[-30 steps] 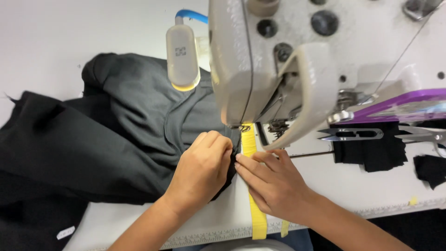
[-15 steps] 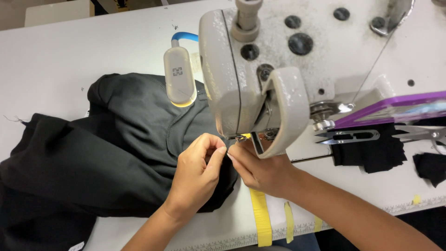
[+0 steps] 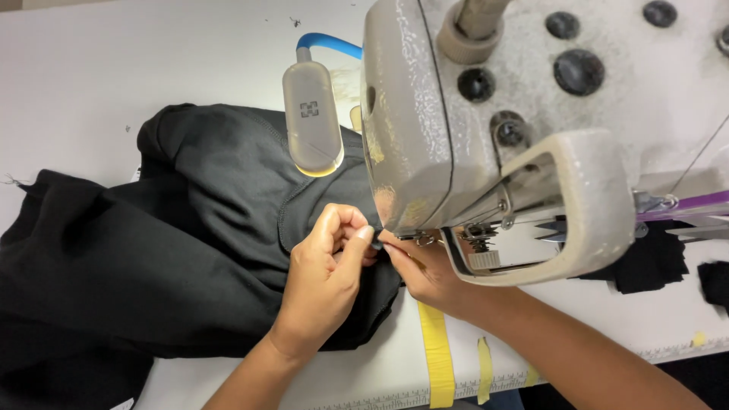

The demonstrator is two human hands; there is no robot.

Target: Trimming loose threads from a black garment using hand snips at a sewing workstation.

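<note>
- A white bench (image 3: 114, 68) fills the view from above, flecked with a few dark specks of lint; nothing of the room beyond it shows
- A large off-white sewing machine (image 3: 486, 129) rises over the right half, its surface worn and stained
- A pale oblong lamp (image 3: 311, 118) on a blue bendy stalk hangs over the cloth; it bears a small square mark
- Strips of yellow tape (image 3: 437, 353) run along the bench towards its near edge, below the machine
- Scraps of black cloth (image 3: 645, 266) lie at the far right, beside a purple strip (image 3: 683, 205)
- A black garment (image 3: 167, 250) lies spread across the left and middle of the bench, reaching under the machine head
- The left hand (image 3: 326, 277) rests on the garment, its fingers (image 3: 363, 239) curled and pinching the edge of the cloth
- The right hand (image 3: 425, 273) meets it from under the machine, fingers closed on the same edge, touching the left fingertips
- The pinched edge sits just beside the needle area, at the foot of the machine head
</note>
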